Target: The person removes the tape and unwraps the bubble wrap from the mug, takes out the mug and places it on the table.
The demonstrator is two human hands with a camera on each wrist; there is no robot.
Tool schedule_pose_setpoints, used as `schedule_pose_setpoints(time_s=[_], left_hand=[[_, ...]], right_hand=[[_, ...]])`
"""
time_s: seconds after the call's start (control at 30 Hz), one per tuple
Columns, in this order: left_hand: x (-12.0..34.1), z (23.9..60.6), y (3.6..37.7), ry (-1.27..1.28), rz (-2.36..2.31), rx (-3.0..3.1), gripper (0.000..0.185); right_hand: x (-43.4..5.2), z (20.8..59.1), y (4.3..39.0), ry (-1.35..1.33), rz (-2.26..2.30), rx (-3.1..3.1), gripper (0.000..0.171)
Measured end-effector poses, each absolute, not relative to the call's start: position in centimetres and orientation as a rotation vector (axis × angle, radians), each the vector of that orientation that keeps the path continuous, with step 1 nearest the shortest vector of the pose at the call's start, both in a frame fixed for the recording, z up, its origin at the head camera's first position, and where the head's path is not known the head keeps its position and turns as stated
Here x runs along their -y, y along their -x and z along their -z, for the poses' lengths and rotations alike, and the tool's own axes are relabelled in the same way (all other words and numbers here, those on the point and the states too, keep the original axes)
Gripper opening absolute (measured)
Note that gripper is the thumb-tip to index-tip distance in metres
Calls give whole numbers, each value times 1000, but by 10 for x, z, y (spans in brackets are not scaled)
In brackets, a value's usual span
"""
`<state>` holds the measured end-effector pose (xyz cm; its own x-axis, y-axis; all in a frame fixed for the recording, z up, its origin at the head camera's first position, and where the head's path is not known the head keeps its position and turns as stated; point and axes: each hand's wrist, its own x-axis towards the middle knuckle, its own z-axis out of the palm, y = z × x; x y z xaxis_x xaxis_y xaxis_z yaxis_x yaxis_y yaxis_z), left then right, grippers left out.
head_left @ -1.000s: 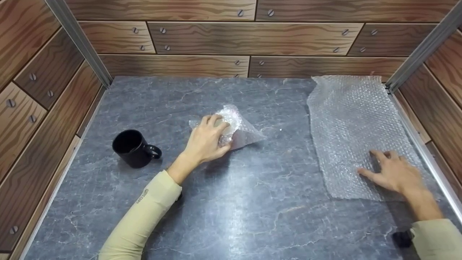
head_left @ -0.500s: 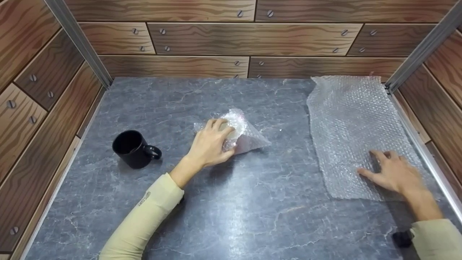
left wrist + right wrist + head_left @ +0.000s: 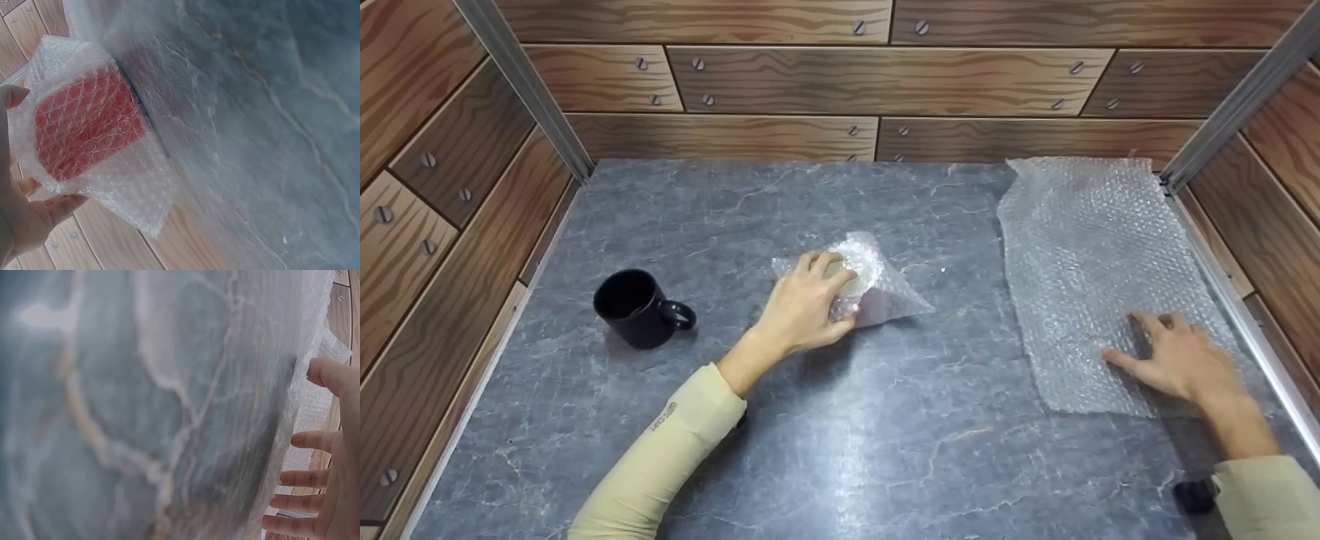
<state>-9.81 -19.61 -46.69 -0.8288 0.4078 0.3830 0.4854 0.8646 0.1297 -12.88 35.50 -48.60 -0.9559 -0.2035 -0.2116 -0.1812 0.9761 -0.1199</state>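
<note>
My left hand (image 3: 808, 304) grips a bubble-wrapped bundle (image 3: 889, 292) from above, fingers curled over its top. Through the wrap in the left wrist view shows a red, cup-shaped thing (image 3: 90, 121), with loose corners of wrap sticking out around it. On the right, a large flat sheet of bubble wrap (image 3: 1080, 262) lies on the table. My right hand (image 3: 1181, 360) rests on its near right part, fingers spread and relaxed. In the right wrist view, the fingertips (image 3: 306, 439) are right at the sheet's surface.
A black mug (image 3: 637, 311) stands at the left, its handle turned to the right. The grey marbled table (image 3: 885, 465) is walled by wood-patterned panels (image 3: 780, 79). Metal rails (image 3: 521, 90) run along the corners.
My left hand has slid the wrapped bundle a little to the right and toward me. The right hand, the flat sheet and the black mug have stayed in place.
</note>
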Motion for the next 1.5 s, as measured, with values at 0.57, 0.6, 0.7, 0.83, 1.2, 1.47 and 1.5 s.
schedule_pose_setpoints(time_s=[0.57, 0.6, 0.7, 0.83, 1.2, 1.47, 1.5], left_hand=[[187, 466, 90, 728, 347, 2702, 55], [187, 467, 89, 732, 352, 2700, 54], [185, 468, 88, 739, 352, 2698, 54], [183, 468, 86, 748, 341, 2693, 54], [177, 468, 81, 794, 367, 2688, 53], [174, 467, 79, 821, 353, 2682, 53], [173, 466, 79, 824, 351, 2683, 53]], right_hand=[[-343, 479, 118, 341, 145, -3036, 98], [-340, 478, 117, 352, 148, -3047, 98], [-328, 476, 115, 382, 176, -3070, 97], [-308, 471, 115, 420, 222, -3091, 94], [-257, 468, 119, 641, 368, -3160, 83], [-218, 467, 121, 801, 512, -3131, 74], [-213, 467, 122, 819, 534, -3120, 73]])
